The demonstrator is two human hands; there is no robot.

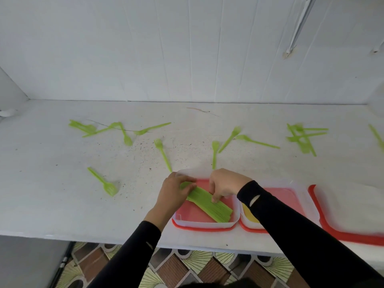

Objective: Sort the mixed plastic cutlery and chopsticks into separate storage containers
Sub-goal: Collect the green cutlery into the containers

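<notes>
Cutlery bundle (208, 202) in curled left hand (176, 193)

No writing, label, brand mark or number can be read anywhere, whether on the clear plastic storage containers with red rims (204, 224), the scattered green plastic forks (163, 153) or the white worktop (52, 173).

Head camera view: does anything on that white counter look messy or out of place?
Yes. Green plastic forks lie scattered at all angles across the counter, some crossed in a pile at the far right. A stack lies diagonally in the left container.
</notes>
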